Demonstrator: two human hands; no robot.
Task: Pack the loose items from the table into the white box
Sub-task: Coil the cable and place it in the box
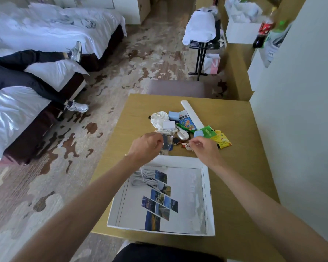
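Two hands reach beyond the shallow white cardboard box (pixel 178 161), which lies open at the near edge of the tan wooden table (pixel 244 167). The left hand (pixel 148 146) grips a clear plastic pouch (pixel 167 143). The right hand (pixel 204 148) pinches its fingers narrow over a small red trinket (pixel 183 145), perhaps holding it. I judge picking is underway; next, carry back over the box's far rim. A white room wall (pixel 301 129) stands close on the right, and patterned carpet (pixel 121 72) lies open on the left.
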